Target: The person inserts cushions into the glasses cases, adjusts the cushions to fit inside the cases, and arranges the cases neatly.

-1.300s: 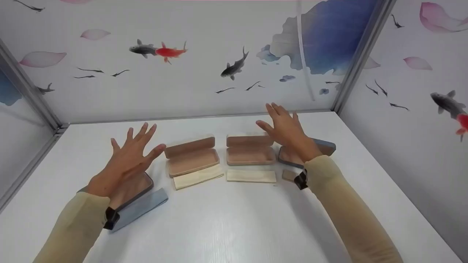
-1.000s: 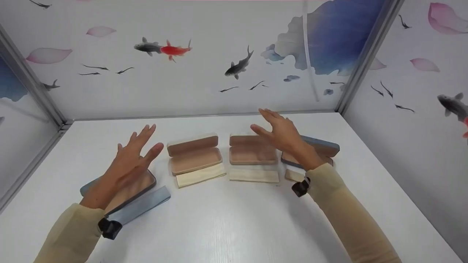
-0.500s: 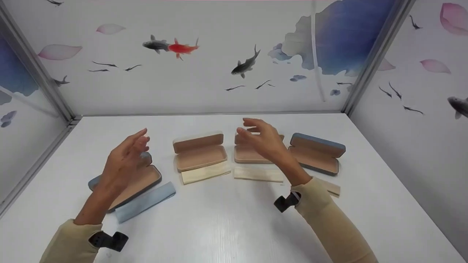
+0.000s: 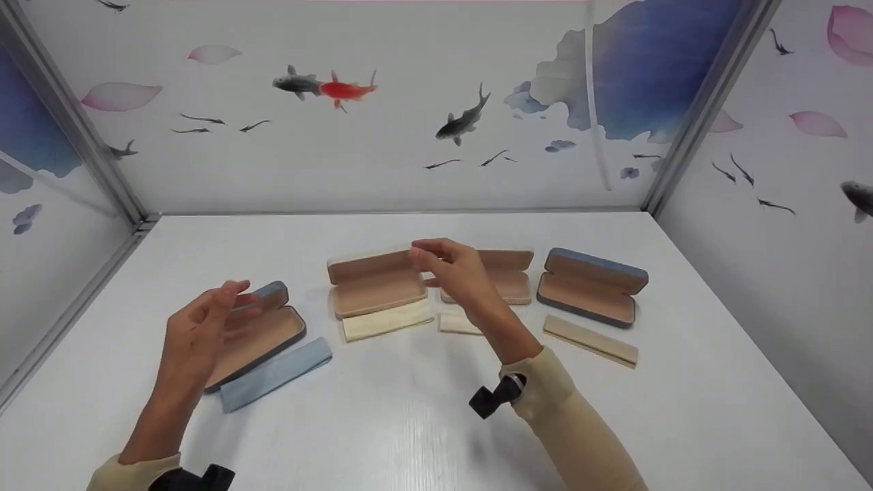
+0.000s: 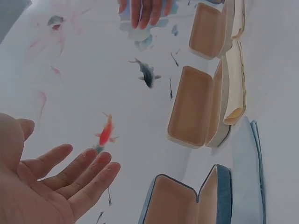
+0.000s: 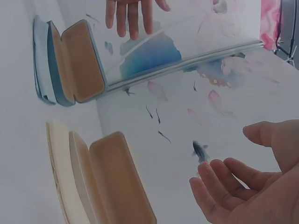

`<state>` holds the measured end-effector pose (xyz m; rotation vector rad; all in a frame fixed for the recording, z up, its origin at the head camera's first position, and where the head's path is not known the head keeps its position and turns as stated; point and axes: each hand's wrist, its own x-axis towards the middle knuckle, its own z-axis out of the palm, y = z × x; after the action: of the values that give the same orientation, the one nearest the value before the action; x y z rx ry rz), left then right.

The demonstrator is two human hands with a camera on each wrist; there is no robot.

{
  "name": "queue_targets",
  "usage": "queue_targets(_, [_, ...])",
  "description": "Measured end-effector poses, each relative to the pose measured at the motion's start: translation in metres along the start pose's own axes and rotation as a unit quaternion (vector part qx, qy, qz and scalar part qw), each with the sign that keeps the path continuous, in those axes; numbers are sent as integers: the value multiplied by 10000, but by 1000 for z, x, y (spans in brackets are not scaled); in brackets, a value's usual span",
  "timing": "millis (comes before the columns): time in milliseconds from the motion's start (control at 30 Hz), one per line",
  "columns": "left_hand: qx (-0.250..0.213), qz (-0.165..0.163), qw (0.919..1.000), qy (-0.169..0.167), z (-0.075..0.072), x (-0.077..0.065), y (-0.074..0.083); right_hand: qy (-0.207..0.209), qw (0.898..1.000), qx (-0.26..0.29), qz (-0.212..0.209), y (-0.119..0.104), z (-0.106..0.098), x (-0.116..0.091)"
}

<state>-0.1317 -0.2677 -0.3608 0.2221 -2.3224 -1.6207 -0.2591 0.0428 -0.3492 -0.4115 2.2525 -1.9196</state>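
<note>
My left hand [image 4: 191, 337] hovers over the left blue glasses case [image 4: 273, 334], its fingers loosely bent and holding nothing. A folded light-blue cloth [image 4: 276, 376] lies in front of that case. My right hand [image 4: 460, 276], relaxed and with nothing in it, is in the air between two cream glasses cases, overlapping the right one [image 4: 513, 286]; the left one [image 4: 378, 299] is mostly visible. Before them lie folded cream cloths, one [image 4: 389, 320] by the left case and another [image 4: 458, 324] partly hidden by my right forearm. All these cases stand with lids raised, pinkish-tan inside.
A second blue glasses case [image 4: 588, 307], also open, stands at the right, with a folded beige cloth [image 4: 590, 341] before it. White panels printed with fish [image 4: 460, 126] and petals enclose the white table [image 4: 402, 423] at the back and sides, joined by metal posts [image 4: 709, 109].
Both hands have drawn back toward the person, and the right has also moved left. Their spread fingers have relaxed into a loose bend. The right blue case and beige cloth are now uncovered.
</note>
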Motion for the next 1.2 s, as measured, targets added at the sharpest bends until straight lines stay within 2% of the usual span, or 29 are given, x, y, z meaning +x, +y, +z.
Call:
queue_targets(133, [-114, -180, 9997, 154, -7, -5, -10, -348, 9993, 126, -21, 1, 16, -1])
queue_targets(300, [-282, -591, 9972, 352, -14, -8, -21, -680, 9975, 189, 17, 6, 38, -3])
queue_targets(533, [-35, -1231, 9893, 787, -19, -14, -39, -1025, 9946, 90, 165, 14, 71, 1])
queue_targets(700, [124, -1576, 9829, 940, -22, -17, -52, -1069, 9939, 12, 283, 23, 87, 5])
queue_targets(867, [323, -1902, 9756, 1047, -23, -17, -66, -926, 9950, 10, 366, 30, 101, 9])
queue_targets(1033, [571, -2229, 9676, 1039, -27, -18, -78, -767, 9956, 98, 536, 38, 115, 13])
queue_targets(1200, [894, -2408, 9620, 926, -33, -19, -84, -693, 9952, -3, 697, 48, 127, 17])
